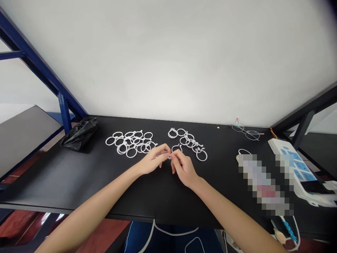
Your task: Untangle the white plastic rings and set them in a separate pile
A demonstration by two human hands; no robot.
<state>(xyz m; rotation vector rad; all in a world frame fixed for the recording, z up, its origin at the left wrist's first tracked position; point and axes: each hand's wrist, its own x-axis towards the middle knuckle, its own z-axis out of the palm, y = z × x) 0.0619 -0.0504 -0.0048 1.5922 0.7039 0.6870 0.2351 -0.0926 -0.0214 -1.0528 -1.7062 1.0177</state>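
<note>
My left hand (156, 157) and my right hand (183, 167) meet fingertip to fingertip over the middle of the black table. Both are closed in a pinch on a thin white ring (169, 157), mostly covered by the fingers. Just behind my right hand lies another white ring (177, 147) with a small tab. To the left spreads a loose heap of white rings (131, 152), several overlapping. Further right and back is a second group of similar rings (201, 155), with a small stacked bunch (172, 133) at its left end.
A crumpled black plastic bag (80, 135) lies at the table's left end. Eyeglasses (252, 135) rest at the back right. A white power strip (297, 168) and a pixelated object (263, 186) occupy the right side. A white cable (173, 234) hangs by the front edge.
</note>
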